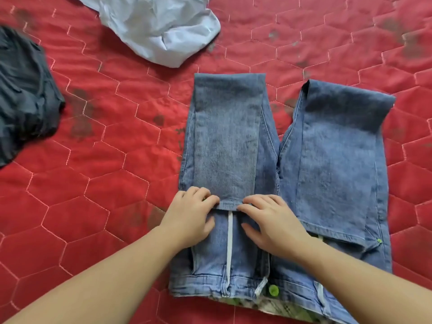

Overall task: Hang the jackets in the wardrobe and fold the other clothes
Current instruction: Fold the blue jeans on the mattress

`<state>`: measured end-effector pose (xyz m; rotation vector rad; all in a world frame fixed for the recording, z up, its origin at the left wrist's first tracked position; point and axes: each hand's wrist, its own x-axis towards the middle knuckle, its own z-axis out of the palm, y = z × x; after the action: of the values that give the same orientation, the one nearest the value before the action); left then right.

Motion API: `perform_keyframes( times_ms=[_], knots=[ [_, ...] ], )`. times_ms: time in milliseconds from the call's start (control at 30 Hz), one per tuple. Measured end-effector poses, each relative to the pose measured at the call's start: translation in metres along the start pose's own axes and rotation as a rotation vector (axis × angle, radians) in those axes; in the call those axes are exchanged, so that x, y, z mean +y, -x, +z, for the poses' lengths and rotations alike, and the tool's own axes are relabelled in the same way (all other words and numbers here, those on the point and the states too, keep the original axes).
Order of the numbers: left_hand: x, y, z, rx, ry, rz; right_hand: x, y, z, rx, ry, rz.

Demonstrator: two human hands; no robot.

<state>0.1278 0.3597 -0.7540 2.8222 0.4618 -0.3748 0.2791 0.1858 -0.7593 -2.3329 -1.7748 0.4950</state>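
Blue jeans (327, 164) lie flat on the red quilted bed (105, 183), waistband toward me with a green button. Both legs are doubled back toward the waist. My left hand (190, 216) and my right hand (268, 223) sit on the left leg at its folded-back hem. The fingertips of each hand pinch that hem from either side. A crumpled pale blue shirt (161, 26) lies at the top of the bed. A dark grey garment (23, 94) is bunched at the left edge.
Open red quilt stretches between the dark garment and the jeans, and to the right of the jeans. A patterned green-and-white cloth (280, 308) peeks out under the waistband at the bottom.
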Motion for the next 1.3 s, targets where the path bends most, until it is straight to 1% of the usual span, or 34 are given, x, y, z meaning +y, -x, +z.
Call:
perform_keyframes(
  times_ms=[33,100,200,267,400,467,533,600,700,767,867,967,1167,1233,1300],
  knots=[
    [0.007,0.006,0.001,-0.005,-0.016,-0.005,-0.004,0.006,-0.001,-0.010,0.001,0.006],
    [0.021,0.023,0.006,-0.019,-0.034,0.038,-0.012,0.024,-0.001,-0.027,0.005,0.022],
    [0.040,0.053,0.017,-0.134,-0.037,0.098,-0.025,0.064,0.008,-0.086,0.026,0.056],
    [0.049,0.069,0.024,-0.209,-0.052,0.125,-0.031,0.093,0.012,-0.107,0.026,0.108],
    [0.064,0.091,0.033,-0.273,-0.086,0.188,-0.039,0.146,0.013,-0.112,0.016,0.238],
    [0.071,0.097,0.034,-0.327,-0.114,0.139,-0.036,0.172,0.015,-0.150,0.057,0.301],
    [0.077,0.096,0.031,-0.321,-0.166,0.109,-0.028,0.190,0.017,-0.221,0.112,0.377],
    [0.080,0.093,0.030,-0.299,-0.163,0.089,-0.018,0.199,0.017,-0.213,0.157,0.440],
    [0.080,0.086,0.025,-0.266,-0.125,0.067,-0.005,0.191,0.008,-0.135,0.190,0.494],
    [0.079,0.085,0.018,-0.255,-0.070,0.064,0.002,0.182,0.002,-0.125,0.187,0.539],
    [0.074,0.081,0.001,-0.247,0.013,-0.001,0.007,0.172,-0.011,-0.166,0.124,0.476],
    [0.074,0.069,-0.019,-0.275,-0.019,-0.082,0.012,0.160,-0.032,-0.253,0.109,0.435],
    [0.075,0.023,-0.064,-0.392,-0.076,-0.120,0.044,0.116,-0.082,-0.543,-0.077,0.513],
    [0.071,0.003,-0.081,-0.408,-0.105,-0.147,0.061,0.097,-0.096,-0.564,-0.108,0.509],
    [0.065,-0.020,-0.097,-0.402,-0.122,-0.176,0.078,0.078,-0.110,-0.521,-0.128,0.499]
  ],
)
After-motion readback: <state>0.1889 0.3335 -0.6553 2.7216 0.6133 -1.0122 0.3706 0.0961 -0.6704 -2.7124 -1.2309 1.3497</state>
